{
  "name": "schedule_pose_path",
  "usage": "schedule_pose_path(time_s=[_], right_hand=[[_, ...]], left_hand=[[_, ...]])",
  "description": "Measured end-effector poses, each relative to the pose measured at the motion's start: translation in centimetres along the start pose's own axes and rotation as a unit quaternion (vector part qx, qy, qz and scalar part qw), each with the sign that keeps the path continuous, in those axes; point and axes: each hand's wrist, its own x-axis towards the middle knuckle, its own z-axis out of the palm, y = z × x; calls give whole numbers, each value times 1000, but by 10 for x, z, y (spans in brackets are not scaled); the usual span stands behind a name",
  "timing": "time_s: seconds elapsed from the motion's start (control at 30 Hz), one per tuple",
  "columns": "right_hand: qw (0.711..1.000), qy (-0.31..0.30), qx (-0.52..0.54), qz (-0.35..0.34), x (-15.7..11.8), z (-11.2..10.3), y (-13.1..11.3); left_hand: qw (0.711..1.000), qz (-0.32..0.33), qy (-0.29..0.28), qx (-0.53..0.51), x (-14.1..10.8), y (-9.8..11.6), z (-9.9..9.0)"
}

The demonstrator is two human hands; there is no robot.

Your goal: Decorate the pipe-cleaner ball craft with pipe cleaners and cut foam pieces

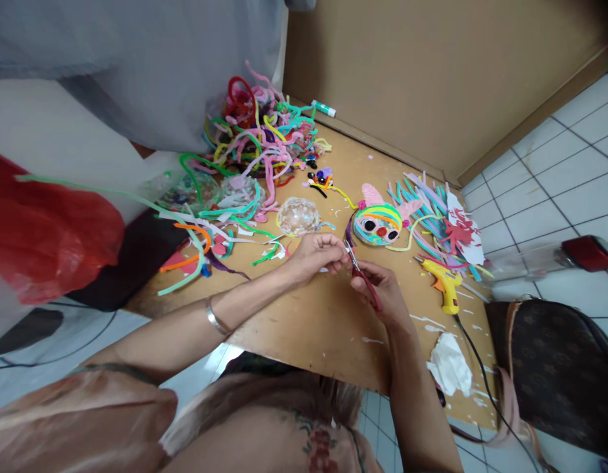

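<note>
My right hand (382,289) is wrapped round the handles of red scissors (367,286), whose blades point up and left. The blade tips meet the fingertips of my left hand (321,257). Those fingers are pinched together, and what they hold is too small to make out. Just beyond my hands sits a round decorated face (377,225) with pink ears, black eyes and a red nose. A clear rounded plastic piece (298,217) lies to its left.
Tangled pipe cleaners (264,141) heap at the back left, more (422,203) at the back right. A yellow glue gun (446,286) with a black cord and crumpled tissue (450,364) lie right. A brown bag (555,368) stands beside the table (304,328).
</note>
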Motion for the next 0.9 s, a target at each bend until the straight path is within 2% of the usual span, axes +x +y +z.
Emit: schedule_pose_path(time_s=[0.5,0.9], right_hand=[[1000,5,-20,11,0,-3,4],[999,7,-27,26,0,-3,-2]], left_hand=[[1000,2,1,12,0,0,-1],[999,-26,-8,46,2,3,-5]])
